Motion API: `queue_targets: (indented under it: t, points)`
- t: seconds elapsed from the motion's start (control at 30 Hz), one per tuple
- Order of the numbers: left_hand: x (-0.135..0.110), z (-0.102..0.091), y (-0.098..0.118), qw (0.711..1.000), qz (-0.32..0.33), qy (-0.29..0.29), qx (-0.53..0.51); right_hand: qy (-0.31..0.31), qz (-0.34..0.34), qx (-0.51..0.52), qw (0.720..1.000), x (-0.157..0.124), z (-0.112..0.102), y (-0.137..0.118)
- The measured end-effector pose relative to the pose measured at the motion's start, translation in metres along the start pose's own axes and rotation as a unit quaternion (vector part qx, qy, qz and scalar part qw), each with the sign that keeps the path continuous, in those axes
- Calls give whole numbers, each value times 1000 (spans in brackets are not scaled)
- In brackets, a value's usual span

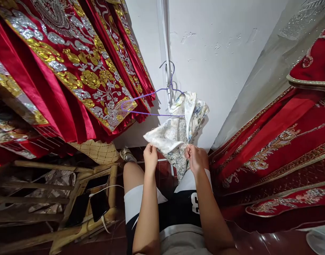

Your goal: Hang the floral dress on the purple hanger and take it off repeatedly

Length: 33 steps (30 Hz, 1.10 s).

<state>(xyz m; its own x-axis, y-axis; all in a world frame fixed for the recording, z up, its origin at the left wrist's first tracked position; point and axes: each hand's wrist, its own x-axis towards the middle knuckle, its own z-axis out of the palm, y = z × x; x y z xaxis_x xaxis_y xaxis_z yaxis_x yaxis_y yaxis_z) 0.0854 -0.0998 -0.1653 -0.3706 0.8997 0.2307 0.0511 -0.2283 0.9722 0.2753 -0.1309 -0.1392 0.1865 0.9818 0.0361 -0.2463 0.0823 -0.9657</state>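
A pale floral-print garment (178,131) hangs partly on a purple wire hanger (151,102), whose hook sits on a white pole (166,42) against the wall. My left hand (150,156) is closed on the garment's lower left edge. Fingers pinched, my right hand (195,157) grips the cloth's lower middle. Both hands are raised in front of my lap, below the hanger.
Red robes with gold and silver embroidery (72,63) hang at the left, and more red embroidered cloth (279,148) lies at the right. A bamboo chair (93,212) at the lower left holds a dark phone with a white cable. A white wall (218,53) stands behind.
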Motion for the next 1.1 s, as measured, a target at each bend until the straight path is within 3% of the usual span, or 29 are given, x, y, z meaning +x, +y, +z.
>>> queue_targets:
  t: [0.07,0.2,0.27,0.33,0.37,0.43,0.5,0.6,0.67,0.7,0.77,0.83,0.87,0.93,1.03,1.1]
  points:
    - [-4,1,1,999,-17,-8,-30,-19,14,-35,999,-2,-5,3]
    - [-11,5,23,983,-12,-4,-182,-119,64,-149,980,1,-17,11]
    - [-18,10,38,972,3,-35,-234,-96,46,-156,982,5,-14,12]
    - [-28,15,52,973,35,-71,-216,-68,10,-119,991,7,-4,9]
    - [-32,18,58,977,55,-90,-186,-85,3,-84,993,7,2,5]
    - [-36,23,68,982,98,-114,-111,-171,18,0,985,5,16,-4]
    - [-30,26,76,983,133,-110,-54,-270,63,64,959,3,28,-16]
    - [-3,25,88,982,140,-125,-14,-374,129,35,918,13,35,-37]
    - [16,20,93,973,100,-205,-12,-399,111,-28,910,34,34,-55]
    - [23,16,93,961,71,-266,-14,-378,67,-52,922,49,34,-64]
    - [32,7,91,920,8,-392,-2,-260,-83,-70,959,84,33,-81]
    - [35,-6,86,875,-23,-480,60,-133,-222,-77,963,121,34,-94]
    - [36,-13,84,860,-20,-498,106,-98,-264,-87,956,137,35,-96]
    - [39,-27,81,853,17,-479,205,-77,-266,-111,955,164,39,-94]
    - [51,-46,85,843,78,-409,339,-86,-151,-164,971,185,43,-77]
    - [62,-57,91,818,112,-383,415,-87,-107,-198,970,189,40,-65]
